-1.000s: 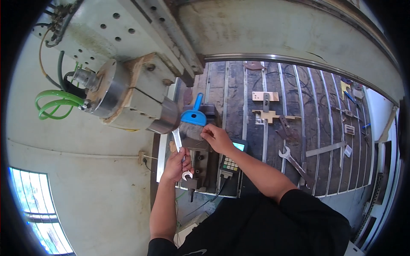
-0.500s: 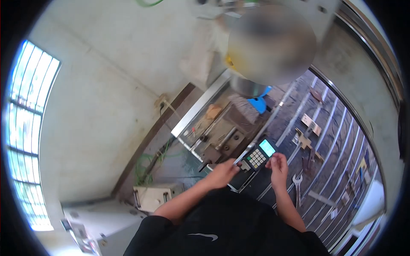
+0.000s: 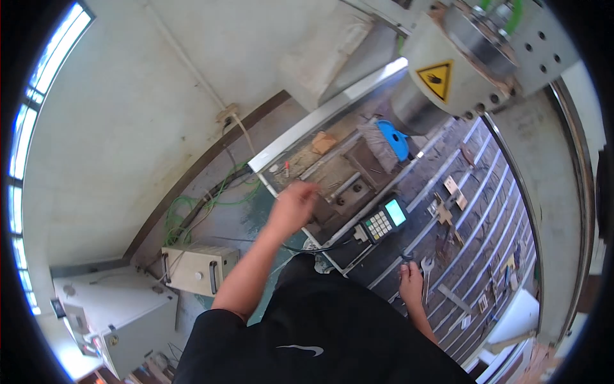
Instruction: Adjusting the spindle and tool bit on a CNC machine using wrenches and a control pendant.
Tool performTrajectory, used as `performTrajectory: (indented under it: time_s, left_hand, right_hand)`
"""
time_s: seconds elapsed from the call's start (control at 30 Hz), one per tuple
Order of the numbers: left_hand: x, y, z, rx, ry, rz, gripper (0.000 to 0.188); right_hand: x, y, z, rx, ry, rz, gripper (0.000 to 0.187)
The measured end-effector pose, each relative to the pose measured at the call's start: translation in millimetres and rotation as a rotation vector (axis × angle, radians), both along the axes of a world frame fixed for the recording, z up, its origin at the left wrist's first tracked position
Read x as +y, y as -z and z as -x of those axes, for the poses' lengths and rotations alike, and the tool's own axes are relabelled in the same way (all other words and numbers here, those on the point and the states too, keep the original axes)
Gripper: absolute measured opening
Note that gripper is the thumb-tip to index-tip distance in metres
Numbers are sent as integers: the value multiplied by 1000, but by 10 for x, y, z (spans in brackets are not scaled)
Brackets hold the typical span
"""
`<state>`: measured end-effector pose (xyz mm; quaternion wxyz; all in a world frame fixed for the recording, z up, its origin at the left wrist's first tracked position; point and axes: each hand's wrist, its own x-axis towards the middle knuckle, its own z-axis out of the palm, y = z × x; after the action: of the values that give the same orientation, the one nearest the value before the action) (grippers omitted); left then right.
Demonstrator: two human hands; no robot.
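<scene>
A handheld keypad controller (image 3: 380,224) with a lit screen lies on the edge of the slatted machine bed, its cable running off to the left. Both hands are apart from it. Blurred by motion, my left hand (image 3: 295,206) is over the near left corner of the machine frame, beside a metal block (image 3: 349,193); its fingers are smeared. My right hand (image 3: 411,283) is at the bed, its fingers closed together. A small dark piece shows at the fingertips, too small to name. Just right of this hand lies an open-ended wrench (image 3: 427,267).
A cylindrical machine head (image 3: 425,83) with a yellow warning sign hangs at upper right. A blue dustpan (image 3: 393,139) and a brush (image 3: 378,146) lie beyond the controller. Brass-coloured clamps (image 3: 442,210) sit on the slats. A beige box (image 3: 199,269) and green hoses (image 3: 182,214) are at left.
Both hands have come away from the controller, which now lies on the bed edge. My left hand moved up and left, my right hand down toward the wrench. The view has shifted.
</scene>
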<state>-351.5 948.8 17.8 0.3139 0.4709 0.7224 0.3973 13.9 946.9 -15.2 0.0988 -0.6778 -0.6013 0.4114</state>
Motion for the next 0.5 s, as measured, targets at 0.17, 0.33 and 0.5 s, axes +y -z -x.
performTrajectory:
  time_s: [0.17,0.33,0.5]
  left_hand:
    - [138,563,456,483,250,54,36]
    - [212,791,589,611,388,83,38]
    - [263,800,561,593,463,87,33]
  right_hand:
    - [-282,455,-344,-89,-262,-269,24]
    - [-536,677,-529,-111,-204,-274,24]
    - [-702,716,-569,-144,-71,-382,27]
